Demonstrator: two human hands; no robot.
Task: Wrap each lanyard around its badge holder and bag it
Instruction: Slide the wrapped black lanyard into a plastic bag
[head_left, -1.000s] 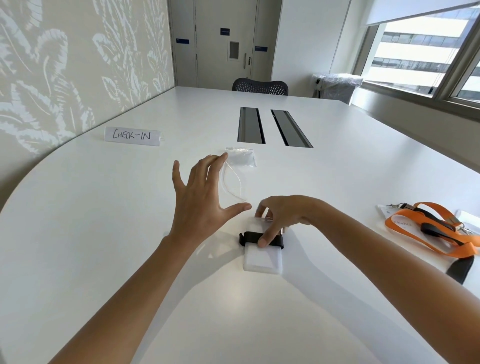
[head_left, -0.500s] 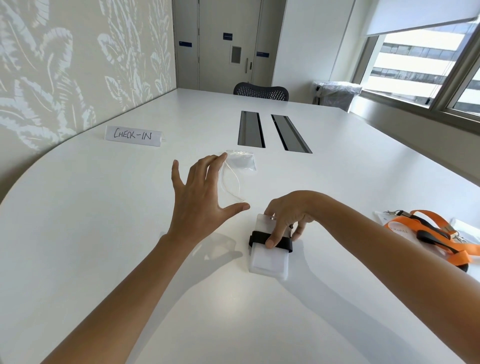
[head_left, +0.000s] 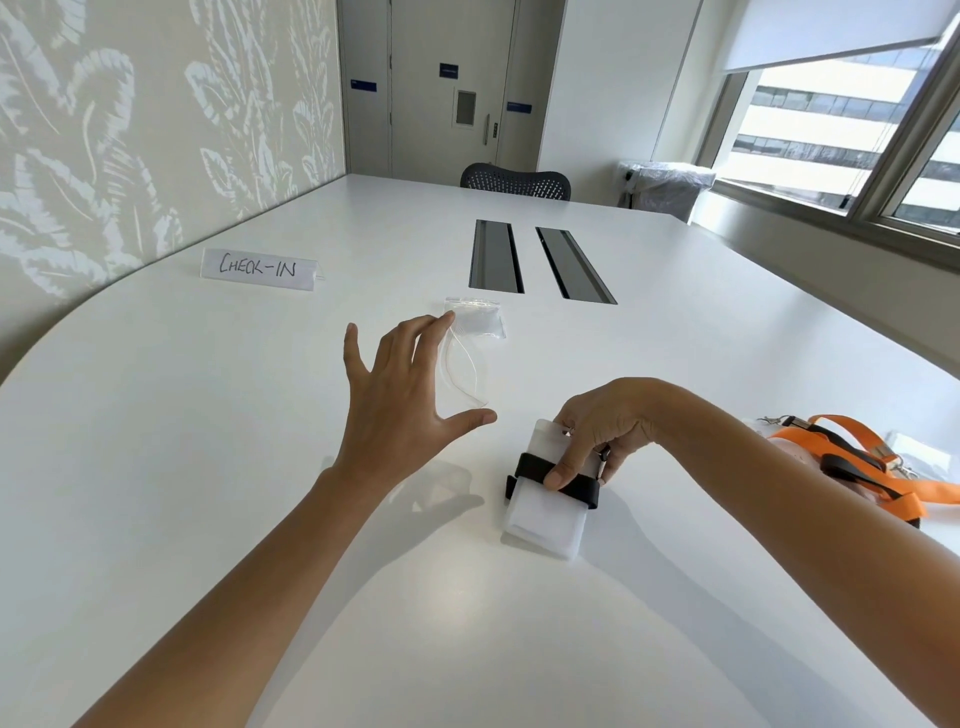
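A frosted white badge holder (head_left: 545, 519) lies on the white table (head_left: 208, 441) with a black lanyard (head_left: 576, 491) wound across its middle. My right hand (head_left: 597, 431) grips its far end, thumb pressing on the black band and fingers curled over the top edge near the metal clip. My left hand (head_left: 400, 400) hovers above the table to the left with fingers spread, and a clear plastic bag (head_left: 462, 364) is stretched between its index fingertip and thumb. Just beyond that fingertip, a small clear zip bag (head_left: 480, 319) lies flat.
An orange and black lanyard pile (head_left: 857, 462) with badge holders lies at the right edge. A "CHECK-IN" sign (head_left: 258, 268) stands far left. Two dark cable slots (head_left: 540, 265) run down the table's middle, and a black chair (head_left: 514, 182) sits at the far end.
My right hand has shifted the wrapped badge holder a little to the right and turned it, its grip moving to the far end. My left hand has stayed spread with the clear bag.
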